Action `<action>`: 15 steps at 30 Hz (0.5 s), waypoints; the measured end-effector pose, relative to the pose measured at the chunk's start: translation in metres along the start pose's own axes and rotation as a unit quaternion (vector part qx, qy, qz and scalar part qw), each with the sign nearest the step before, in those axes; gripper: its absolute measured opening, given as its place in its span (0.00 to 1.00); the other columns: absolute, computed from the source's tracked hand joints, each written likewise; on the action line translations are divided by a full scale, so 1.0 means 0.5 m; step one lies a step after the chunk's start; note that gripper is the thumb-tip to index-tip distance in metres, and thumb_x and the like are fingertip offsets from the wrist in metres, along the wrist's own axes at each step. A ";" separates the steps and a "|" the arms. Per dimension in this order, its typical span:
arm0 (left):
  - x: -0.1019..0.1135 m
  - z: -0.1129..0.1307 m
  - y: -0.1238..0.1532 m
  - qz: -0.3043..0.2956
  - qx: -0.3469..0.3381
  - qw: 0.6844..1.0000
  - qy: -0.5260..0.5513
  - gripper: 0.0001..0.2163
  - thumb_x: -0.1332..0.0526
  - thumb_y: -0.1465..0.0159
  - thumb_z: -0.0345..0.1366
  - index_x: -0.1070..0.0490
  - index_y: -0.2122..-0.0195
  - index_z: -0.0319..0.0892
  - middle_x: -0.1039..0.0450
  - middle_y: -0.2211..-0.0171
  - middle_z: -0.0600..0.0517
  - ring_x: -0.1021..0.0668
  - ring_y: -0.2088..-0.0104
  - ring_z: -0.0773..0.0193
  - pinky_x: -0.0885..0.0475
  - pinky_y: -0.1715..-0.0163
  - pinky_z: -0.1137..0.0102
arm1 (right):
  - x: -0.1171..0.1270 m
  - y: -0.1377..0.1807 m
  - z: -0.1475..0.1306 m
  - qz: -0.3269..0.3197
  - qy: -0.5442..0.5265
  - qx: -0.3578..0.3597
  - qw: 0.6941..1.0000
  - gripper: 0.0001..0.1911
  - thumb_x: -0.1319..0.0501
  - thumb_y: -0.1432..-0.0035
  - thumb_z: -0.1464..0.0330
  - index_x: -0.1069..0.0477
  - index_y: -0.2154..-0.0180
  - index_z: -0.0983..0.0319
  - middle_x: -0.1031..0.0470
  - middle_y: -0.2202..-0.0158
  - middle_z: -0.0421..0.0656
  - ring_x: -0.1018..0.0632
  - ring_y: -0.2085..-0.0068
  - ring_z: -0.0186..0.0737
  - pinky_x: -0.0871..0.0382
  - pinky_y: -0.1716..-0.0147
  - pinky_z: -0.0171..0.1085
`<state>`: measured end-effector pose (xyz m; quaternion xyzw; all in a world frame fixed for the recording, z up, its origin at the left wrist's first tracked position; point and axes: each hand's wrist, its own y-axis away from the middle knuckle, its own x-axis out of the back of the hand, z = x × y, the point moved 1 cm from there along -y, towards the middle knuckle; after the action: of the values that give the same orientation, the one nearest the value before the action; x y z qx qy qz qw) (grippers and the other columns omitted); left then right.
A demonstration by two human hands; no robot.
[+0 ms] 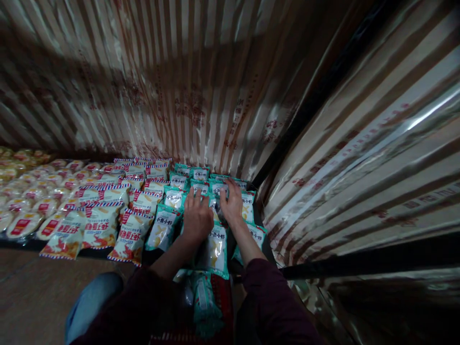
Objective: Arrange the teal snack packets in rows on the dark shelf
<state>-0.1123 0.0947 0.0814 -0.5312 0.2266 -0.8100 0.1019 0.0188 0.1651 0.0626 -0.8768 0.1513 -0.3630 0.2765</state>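
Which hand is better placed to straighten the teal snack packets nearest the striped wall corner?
Probably the right hand: it lies flat on the teal snack packets by the corner, while the left hand rests further left, nearer the red-and-blue packets.

Two hands [213, 211]; three rows of teal packets [215, 249]; uncountable red-striped packets [100, 225].

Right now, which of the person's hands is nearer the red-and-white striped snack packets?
Left. The left hand lies on teal packets beside the red-and-white striped packets; the right hand rests farther right.
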 end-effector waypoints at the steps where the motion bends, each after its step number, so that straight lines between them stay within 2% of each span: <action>1: 0.000 -0.016 -0.011 0.001 0.007 1.000 -0.008 0.17 0.48 0.37 0.32 0.31 0.48 0.35 0.37 0.41 0.37 0.44 0.35 0.45 0.42 0.41 0.50 | -0.008 -0.007 -0.012 -0.016 -0.009 0.009 1.000 0.22 0.52 0.37 0.64 0.33 0.46 0.64 0.34 0.41 0.52 0.35 0.39 0.45 0.43 0.39 0.49; 6: 0.000 -0.108 -0.083 -0.053 0.045 0.997 -0.044 0.19 0.50 0.37 0.31 0.32 0.46 0.35 0.38 0.40 0.37 0.43 0.35 0.43 0.42 0.41 0.49 | -0.077 -0.056 -0.060 -0.131 -0.017 -0.015 0.991 0.19 0.52 0.40 0.73 0.27 0.52 0.61 0.27 0.46 0.46 0.29 0.43 0.40 0.39 0.41 0.42; 10: 0.016 -0.162 -0.130 -0.088 0.049 0.992 -0.071 0.19 0.50 0.37 0.31 0.33 0.46 0.36 0.39 0.39 0.37 0.45 0.35 0.43 0.42 0.41 0.47 | -0.138 -0.096 -0.087 -0.232 0.010 -0.033 0.972 0.19 0.50 0.40 0.74 0.27 0.52 0.60 0.25 0.48 0.43 0.26 0.46 0.38 0.36 0.43 0.38; 12: 0.027 -0.176 -0.132 -0.083 0.035 0.993 -0.082 0.19 0.49 0.38 0.31 0.33 0.46 0.34 0.40 0.39 0.36 0.45 0.35 0.43 0.43 0.41 0.47 | -0.165 -0.111 -0.099 -0.272 0.032 -0.036 0.961 0.17 0.48 0.39 0.73 0.27 0.51 0.59 0.24 0.50 0.42 0.25 0.47 0.39 0.35 0.45 0.38; 15: 0.039 -0.181 -0.104 -0.055 0.012 0.995 -0.086 0.19 0.49 0.37 0.31 0.32 0.47 0.33 0.38 0.40 0.34 0.44 0.35 0.44 0.43 0.41 0.48 | -0.199 -0.128 -0.115 -0.292 0.086 -0.035 0.952 0.17 0.47 0.39 0.72 0.27 0.52 0.58 0.23 0.50 0.43 0.25 0.48 0.42 0.35 0.47 0.39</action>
<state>-0.1985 0.1557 0.0920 -0.6096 0.1770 -0.7682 0.0827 -0.0874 0.2412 0.0791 -0.8572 -0.0756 -0.4966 0.1135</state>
